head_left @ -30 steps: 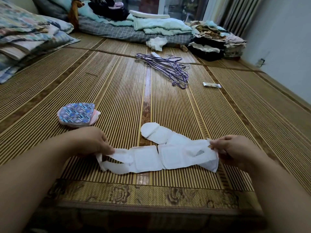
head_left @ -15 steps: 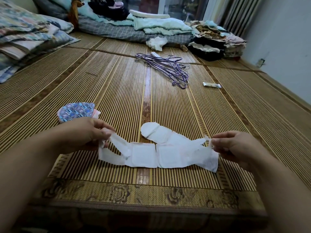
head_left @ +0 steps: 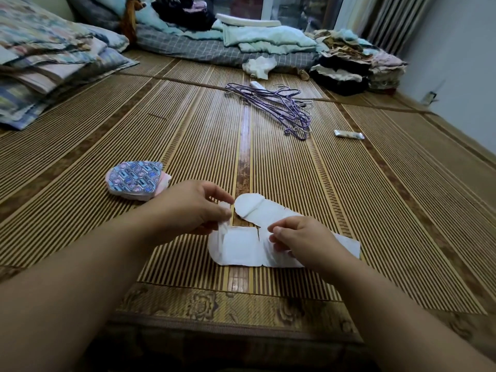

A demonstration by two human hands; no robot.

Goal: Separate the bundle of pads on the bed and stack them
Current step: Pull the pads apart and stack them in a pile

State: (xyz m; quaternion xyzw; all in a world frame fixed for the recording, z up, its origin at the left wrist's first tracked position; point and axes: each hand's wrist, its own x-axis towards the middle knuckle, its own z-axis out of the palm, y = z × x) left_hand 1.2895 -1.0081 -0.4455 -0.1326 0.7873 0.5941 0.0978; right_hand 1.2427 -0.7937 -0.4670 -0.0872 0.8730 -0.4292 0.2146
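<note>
A white pad point(head_left: 239, 248) lies unfolded on the bamboo mat point(head_left: 188, 146) near the front edge. My left hand point(head_left: 188, 208) pinches the pad's left end flap, folded over toward the middle. My right hand point(head_left: 300, 240) pinches the right end, folded inward over the pad's centre. A second white pad point(head_left: 255, 208) with a rounded end lies just behind, partly under the first one. To the left sits a small stack of wrapped pads point(head_left: 137, 179) in blue patterned and pink wrappers.
Purple wire hangers point(head_left: 279, 108) lie in a heap mid-mat, a small tube point(head_left: 349, 135) to their right. Folded quilts point(head_left: 45, 65) line the left side; bedding point(head_left: 241, 44) and folded clothes point(head_left: 359, 68) sit at the far end. A wall runs along the right.
Both hands have moved inward from the pad's outstretched ends, folding the left and right flaps over toward its middle. The wrapped stack has not moved.
</note>
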